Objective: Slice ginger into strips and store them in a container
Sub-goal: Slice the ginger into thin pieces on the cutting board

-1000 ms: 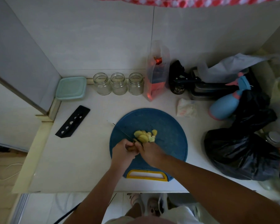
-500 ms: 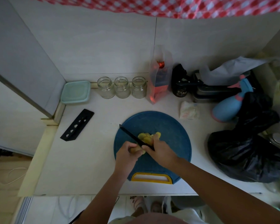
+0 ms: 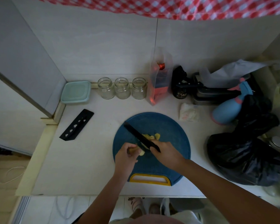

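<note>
While the left hand (image 3: 125,156) pinches the ginger (image 3: 141,152) in its fingers near the middle of the blue cutting board (image 3: 173,131), the right hand (image 3: 166,153) curls its fingers round a black knife (image 3: 136,134) slanted across it; the lidded container (image 3: 75,92) sits at the tabletop's (image 3: 87,159) far-left corner.

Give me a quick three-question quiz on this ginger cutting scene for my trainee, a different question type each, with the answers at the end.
1. Multiple choice: which hand grips the black knife? A. left B. right C. neither
2. True or false: the three glass jars stand on the blue cutting board.
3. Fill in the blank: the left hand holds a piece of ___ on the board.

Key
1. B, the right hand.
2. False. They stand on the counter by the wall, behind the board.
3. ginger
</note>
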Tool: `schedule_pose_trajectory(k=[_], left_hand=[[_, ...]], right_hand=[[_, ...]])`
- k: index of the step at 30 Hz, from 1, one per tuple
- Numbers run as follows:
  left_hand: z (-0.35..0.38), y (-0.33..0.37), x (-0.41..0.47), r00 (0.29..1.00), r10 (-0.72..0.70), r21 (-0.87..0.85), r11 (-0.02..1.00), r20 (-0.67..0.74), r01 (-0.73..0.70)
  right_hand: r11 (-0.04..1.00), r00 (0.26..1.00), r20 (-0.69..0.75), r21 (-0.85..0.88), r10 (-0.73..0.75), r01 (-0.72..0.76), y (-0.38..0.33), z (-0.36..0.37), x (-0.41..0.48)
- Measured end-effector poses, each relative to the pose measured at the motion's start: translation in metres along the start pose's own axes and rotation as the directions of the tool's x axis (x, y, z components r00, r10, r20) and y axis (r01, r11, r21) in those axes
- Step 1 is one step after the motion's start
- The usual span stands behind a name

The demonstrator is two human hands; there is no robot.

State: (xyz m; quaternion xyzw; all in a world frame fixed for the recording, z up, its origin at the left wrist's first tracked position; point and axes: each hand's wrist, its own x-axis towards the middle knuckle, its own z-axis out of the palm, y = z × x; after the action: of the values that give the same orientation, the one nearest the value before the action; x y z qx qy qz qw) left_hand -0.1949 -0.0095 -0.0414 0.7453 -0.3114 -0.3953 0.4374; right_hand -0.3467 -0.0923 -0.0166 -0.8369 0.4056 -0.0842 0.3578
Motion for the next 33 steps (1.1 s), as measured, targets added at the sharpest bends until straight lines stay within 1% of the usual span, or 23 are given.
schedule_pose_trajectory(k=[4, 6, 10, 14, 15, 18, 20, 23, 25, 30, 33], left_hand=[[-0.002, -0.002, 0.002, 1.0, -0.025, -0.008, 1.0, -0.012, 0.025], [-0.003, -0.002, 0.002, 0.999, -0.036, -0.034, 0.999, -0.017, 0.036], [0.0, -0.002, 0.001, 0.997, -0.076, -0.105, 0.992, -0.021, 0.073], [0.004, -0.001, 0.002, 0.981, -0.192, -0.215, 0.959, -0.012, 0.185], [0.005, -0.001, 0.003, 0.979, -0.201, -0.227, 0.954, -0.002, 0.196], [0.005, 0.002, 0.003, 0.982, -0.185, -0.213, 0.959, 0.026, 0.186], [0.003, 0.0, 0.005, 0.982, -0.186, -0.189, 0.964, 0.03, 0.188], [0.002, -0.003, 0.007, 0.974, -0.224, -0.186, 0.957, 0.019, 0.224], [0.002, -0.004, 0.007, 0.969, -0.248, -0.2, 0.949, 0.005, 0.244], [0.002, 0.0, 0.006, 0.975, -0.22, -0.157, 0.964, -0.024, 0.214], [0.002, 0.004, 0.005, 0.978, -0.205, -0.124, 0.972, -0.021, 0.201]], right_hand=[[0.997, 0.998, -0.012, 0.049, 0.063, -0.063, 0.001, -0.006, -0.001], [0.996, 0.997, -0.024, 0.044, 0.074, -0.073, 0.002, -0.009, -0.004], [0.997, 0.994, -0.091, -0.04, 0.058, -0.062, 0.0, -0.01, -0.01], [0.983, 0.995, -0.007, -0.157, 0.095, -0.095, -0.011, 0.0, -0.029], [0.977, 0.995, 0.008, -0.192, 0.1, -0.096, -0.013, 0.005, -0.033], [0.96, 0.993, 0.007, -0.256, 0.118, -0.113, -0.013, 0.014, -0.041], [0.963, 0.99, 0.016, -0.236, 0.14, -0.132, -0.012, 0.016, -0.043], [0.968, 0.988, 0.044, -0.211, 0.146, -0.133, -0.012, 0.017, -0.045], [0.97, 0.988, 0.061, -0.205, 0.143, -0.128, -0.012, 0.018, -0.045], [0.962, 0.991, 0.08, -0.259, 0.11, -0.086, -0.011, 0.018, -0.048], [0.961, 0.994, 0.067, -0.267, 0.09, -0.069, -0.01, 0.02, -0.049]])
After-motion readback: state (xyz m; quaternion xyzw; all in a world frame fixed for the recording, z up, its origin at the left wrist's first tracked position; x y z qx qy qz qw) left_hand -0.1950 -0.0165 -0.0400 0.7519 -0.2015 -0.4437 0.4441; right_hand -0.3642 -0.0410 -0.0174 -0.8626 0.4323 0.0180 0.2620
